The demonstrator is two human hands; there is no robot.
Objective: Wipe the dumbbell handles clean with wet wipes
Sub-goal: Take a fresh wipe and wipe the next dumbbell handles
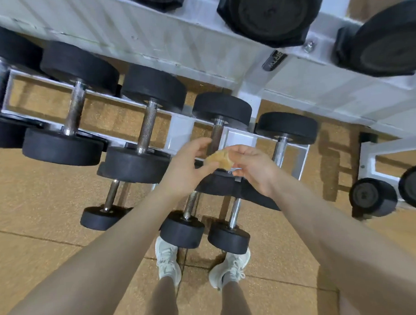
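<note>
— Where is the wipe?

— A crumpled, tan-stained wet wipe (219, 159) sits bunched between the two hands, in front of the white metal rack (177, 125), right over the near end of one dumbbell.

— Which hand has it?

— Both. The right hand (254, 165) pinches its right side with curled fingers and thumb; the left hand (187, 168) holds its left edge with the thumb below, fingers curled above.

— And the dumbbell under it?

— A black round-headed dumbbell with a dull, knurled steel handle (217, 135). Its long axis runs near to far, almost straight away from the person, with the far head (221, 109) on the far rail and the near head mostly hidden under the hands.

— Its neighbours?

— They lie the same way, side by side. To the left, a bigger black dumbbell with a grey knurled handle (147, 126), then another (75, 106). To the right, one with a shiny chrome handle (279, 150).

— Anything lower down?

— Smaller black dumbbells (182, 229) on a lower tier, pointing near to far too, above pale grey sneakers (167, 260) on a tan speckled rubber floor (38, 198).
</note>
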